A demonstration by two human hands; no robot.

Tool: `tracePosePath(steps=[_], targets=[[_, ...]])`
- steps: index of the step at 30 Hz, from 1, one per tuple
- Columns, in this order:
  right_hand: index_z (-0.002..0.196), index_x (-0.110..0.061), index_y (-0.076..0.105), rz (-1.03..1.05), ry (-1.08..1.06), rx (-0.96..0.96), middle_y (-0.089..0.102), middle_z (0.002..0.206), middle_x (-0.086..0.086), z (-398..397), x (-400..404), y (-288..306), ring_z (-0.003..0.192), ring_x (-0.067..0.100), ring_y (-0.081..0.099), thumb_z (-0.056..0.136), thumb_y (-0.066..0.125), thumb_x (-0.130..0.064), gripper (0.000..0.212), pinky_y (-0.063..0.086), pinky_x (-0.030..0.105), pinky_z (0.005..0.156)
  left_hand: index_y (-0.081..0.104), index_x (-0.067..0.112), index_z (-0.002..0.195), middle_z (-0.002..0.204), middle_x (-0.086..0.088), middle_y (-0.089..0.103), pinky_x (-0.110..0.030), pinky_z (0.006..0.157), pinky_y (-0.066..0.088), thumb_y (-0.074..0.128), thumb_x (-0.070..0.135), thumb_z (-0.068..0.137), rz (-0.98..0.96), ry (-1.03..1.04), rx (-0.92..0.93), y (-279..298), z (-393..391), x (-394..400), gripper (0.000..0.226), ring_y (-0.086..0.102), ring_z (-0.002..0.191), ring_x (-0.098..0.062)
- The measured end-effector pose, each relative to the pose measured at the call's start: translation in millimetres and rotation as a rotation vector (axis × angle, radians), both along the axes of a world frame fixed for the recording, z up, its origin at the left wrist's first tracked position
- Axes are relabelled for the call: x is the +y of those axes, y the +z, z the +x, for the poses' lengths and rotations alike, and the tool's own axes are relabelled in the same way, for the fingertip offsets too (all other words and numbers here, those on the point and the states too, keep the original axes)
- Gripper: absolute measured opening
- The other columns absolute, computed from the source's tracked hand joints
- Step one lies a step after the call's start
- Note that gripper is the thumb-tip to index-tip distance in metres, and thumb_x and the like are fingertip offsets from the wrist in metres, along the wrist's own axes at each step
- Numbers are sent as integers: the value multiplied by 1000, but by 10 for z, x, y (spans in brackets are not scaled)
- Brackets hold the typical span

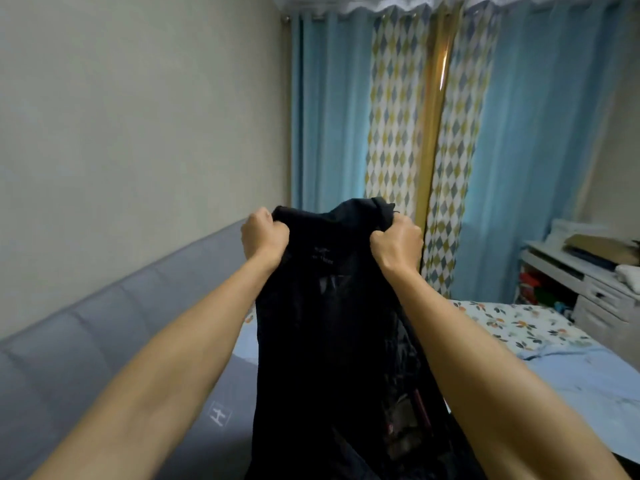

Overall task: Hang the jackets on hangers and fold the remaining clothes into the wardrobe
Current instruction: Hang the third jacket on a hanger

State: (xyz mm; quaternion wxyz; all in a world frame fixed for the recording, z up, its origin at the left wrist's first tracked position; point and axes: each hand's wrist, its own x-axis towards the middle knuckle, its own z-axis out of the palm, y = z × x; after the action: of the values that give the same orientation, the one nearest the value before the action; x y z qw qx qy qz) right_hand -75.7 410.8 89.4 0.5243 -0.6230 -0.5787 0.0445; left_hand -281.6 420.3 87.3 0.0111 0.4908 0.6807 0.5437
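A black jacket (329,341) hangs in the air in front of me, held up by its collar end. My left hand (265,237) grips the top left of the jacket with curled fingers. My right hand (398,242) grips the top right in the same way. A small pale logo shows near the collar. The jacket's lower part drops out of the frame at the bottom. No hanger or wardrobe is in view.
A bed (571,368) with a blue sheet and a floral pillow (519,323) lies below and to the right. Its grey padded headboard (104,341) runs along the left wall. Blue curtains (519,133) hang behind. A white desk (595,282) with drawers stands at the right.
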Motion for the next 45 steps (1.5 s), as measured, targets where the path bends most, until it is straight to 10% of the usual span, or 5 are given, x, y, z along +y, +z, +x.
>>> tracePosePath(steps=[7,12,20,31,45], targets=[[102,-7,57,-157,-26,-133,59,100,12,12,-81,-231,100,36,59,89,50,-7,15,42,35,73,52,10,86,85,-11,60,-33,65,40,49,7,85,51,-33,12,29,4,-69,4,60,82,-36],[126,1,39,-207,-4,273,55,111,14,-112,-20,-305,108,35,57,84,59,-9,47,43,35,77,34,-1,140,121,-19,60,-40,85,53,66,17,83,-119,-40,-337,-179,78,-73,67,62,106,-37],[82,-9,50,-643,-19,155,56,86,9,140,-101,-1455,86,31,62,81,61,-22,17,45,34,65,59,9,79,61,-7,61,-25,47,51,61,13,91,-501,-362,-1110,-1342,-114,-313,13,55,57,-20],[65,-12,36,-752,269,-39,40,61,2,502,-655,-2484,51,17,38,82,61,-21,31,26,25,45,73,4,80,77,-10,73,-30,67,49,68,25,79,-719,-624,-410,-2185,223,-848,21,66,68,-22],[80,-6,51,-567,87,362,55,75,6,567,-657,-1863,63,21,52,87,48,-11,9,37,28,50,47,11,69,68,-2,51,-31,55,35,49,33,95,-389,-327,-423,-1834,647,-609,34,48,63,-18]])
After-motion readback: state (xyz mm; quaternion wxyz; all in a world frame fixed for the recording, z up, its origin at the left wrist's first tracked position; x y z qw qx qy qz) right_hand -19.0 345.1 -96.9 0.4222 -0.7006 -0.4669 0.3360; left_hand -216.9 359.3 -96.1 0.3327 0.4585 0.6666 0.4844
